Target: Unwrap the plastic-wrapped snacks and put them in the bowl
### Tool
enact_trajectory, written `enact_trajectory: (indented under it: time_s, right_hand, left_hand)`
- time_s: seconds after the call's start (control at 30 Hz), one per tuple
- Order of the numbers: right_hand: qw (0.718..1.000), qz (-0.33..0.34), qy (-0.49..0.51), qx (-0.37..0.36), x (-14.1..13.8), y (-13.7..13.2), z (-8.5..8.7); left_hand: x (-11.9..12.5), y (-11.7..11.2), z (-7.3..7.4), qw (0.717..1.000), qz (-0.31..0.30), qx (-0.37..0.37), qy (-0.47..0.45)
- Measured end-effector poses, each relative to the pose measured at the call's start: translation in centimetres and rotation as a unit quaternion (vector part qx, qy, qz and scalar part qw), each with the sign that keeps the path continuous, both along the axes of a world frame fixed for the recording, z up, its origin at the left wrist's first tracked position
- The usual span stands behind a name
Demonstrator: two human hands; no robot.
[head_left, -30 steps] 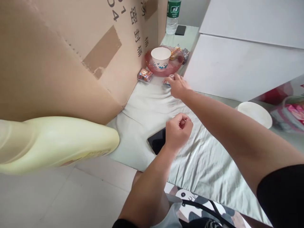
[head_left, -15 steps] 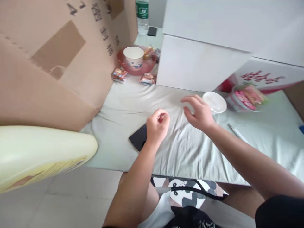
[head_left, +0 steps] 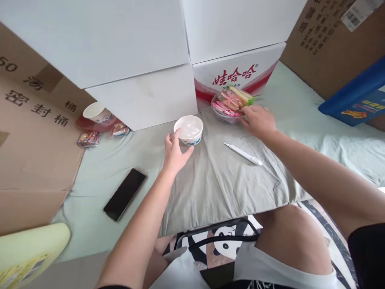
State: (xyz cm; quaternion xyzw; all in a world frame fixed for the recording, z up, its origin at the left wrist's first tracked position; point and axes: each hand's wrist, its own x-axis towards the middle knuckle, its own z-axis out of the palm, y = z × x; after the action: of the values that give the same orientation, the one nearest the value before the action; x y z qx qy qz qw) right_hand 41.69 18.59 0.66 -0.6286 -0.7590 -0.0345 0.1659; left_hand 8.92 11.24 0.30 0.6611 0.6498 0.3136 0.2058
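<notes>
My left hand (head_left: 175, 153) is at the near left side of a white paper bowl (head_left: 192, 140) with a blue print. Its fingers are apart and curved, the index fingertip by the rim and the thumb below it. Something clear and shiny lies inside that bowl. My right hand (head_left: 259, 121) is at the right rim of a clear plastic bowl (head_left: 224, 117), thumb and fingers closed on the edge. Pink-wrapped sticks (head_left: 224, 108) and packaged sausage-like snacks (head_left: 236, 98) fill this bowl. Between the hands, nearer me, lies a white pen-like tool (head_left: 243, 153).
A black phone (head_left: 124, 194) lies at left. Behind it are wrapped snacks (head_left: 89, 139) and a red bowl (head_left: 86, 123) holding a paper cup (head_left: 98, 112). White boxes (head_left: 144, 96) and brown cartons (head_left: 325, 52) stand behind. A blue package (head_left: 356, 96) is at right.
The view has swung right. My left hand has left the phone's side, its fingers now spread at the paper bowl. My right hand has moved right to the snack-filled plastic bowl.
</notes>
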Motion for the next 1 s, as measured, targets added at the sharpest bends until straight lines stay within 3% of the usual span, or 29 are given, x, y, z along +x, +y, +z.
enact_trajectory:
  time_s: [0.13,0.27,0.4,0.47,0.57,0.63,0.73,0.87,1.0]
  right_hand:
    - [0.996,0.067,-0.052,-0.006,4.0,-0.1,0.1]
    - [0.997,0.067,-0.018,0.029,10.3,-3.5,-0.8]
    - [0.994,0.028,0.038,0.101,16.1,-9.0,-2.0]
    - [0.989,0.02,0.044,0.142,18.3,-11.6,-2.2]
    - [0.983,0.021,0.034,0.18,20.2,-14.1,-2.1]
    - [0.983,0.006,0.034,0.179,20.6,-14.6,-2.0]
    - [0.987,-0.033,0.041,0.153,20.7,-13.4,-2.3]
    - [0.984,-0.091,0.024,0.153,20.9,-9.6,-3.1]
    - [0.98,-0.156,-0.013,0.121,20.9,-4.9,-3.7]
  left_hand:
    - [4.1,4.9,0.9,0.998,-0.01,-0.033,0.047]
    - [9.9,8.4,1.1,0.996,-0.075,-0.037,0.042]
    - [18.8,11.8,1.2,0.988,-0.128,-0.001,0.088]
    - [23.9,13.7,1.3,0.98,-0.183,-0.004,0.078]
    - [30.9,16.4,1.2,0.97,-0.239,-0.014,0.036]
    - [33.8,17.6,0.9,0.967,-0.253,-0.016,0.016]
    - [33.9,17.8,-0.5,0.967,-0.254,-0.011,0.025]
    - [28.7,16.7,-2.7,0.952,-0.263,0.009,0.155]
    - [25.5,15.6,-3.4,0.934,-0.275,0.026,0.227]
